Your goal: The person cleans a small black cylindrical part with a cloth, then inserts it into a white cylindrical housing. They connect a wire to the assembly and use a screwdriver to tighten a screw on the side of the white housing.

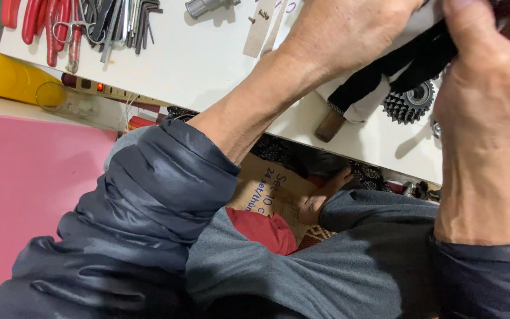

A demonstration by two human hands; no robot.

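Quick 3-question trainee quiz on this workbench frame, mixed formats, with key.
1. True or false: the left hand and right hand both grip the black-and-white glove.
2. What metal part lies on the white table under the glove? A) bike sprocket cluster B) saw blade C) chain
3. Red-handled pliers sit at which corner of the view?
Key: 1 true; 2 A, the sprocket cluster; 3 top left.

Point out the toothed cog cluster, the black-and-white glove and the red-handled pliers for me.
toothed cog cluster [409, 103], head view, on its toothed rim below the glove.
black-and-white glove [366, 88], head view, on the black fabric near the cuff, below both hands.
red-handled pliers [41, 23], head view, on the red handles, top left.
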